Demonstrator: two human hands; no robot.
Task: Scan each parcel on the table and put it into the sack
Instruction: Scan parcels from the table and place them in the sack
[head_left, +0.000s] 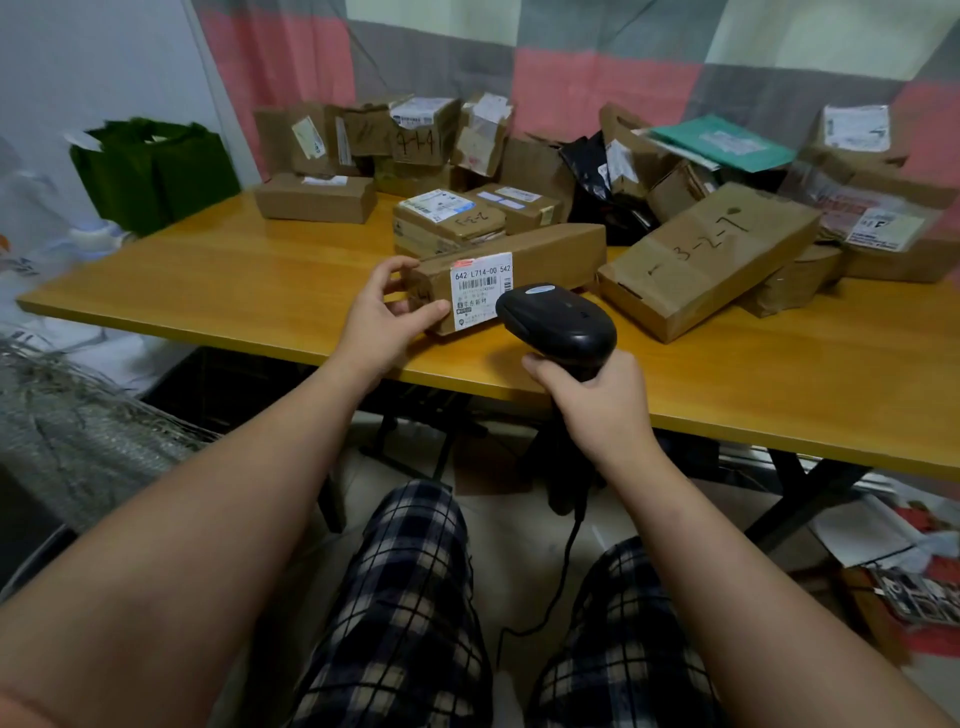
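A long brown cardboard parcel lies on the wooden table, its white barcode label turned toward me. My left hand grips the parcel's near left end, thumb below and fingers on top. My right hand holds the handle of a black barcode scanner, whose head sits just right of the label, pointed at it. A woven whitish sack lies at the left, below the table edge.
Several more cardboard parcels, a black bag and a teal mailer crowd the back and right of the table. A green bag stands beyond the far left corner. The scanner's cable hangs between my knees. Papers litter the floor at right.
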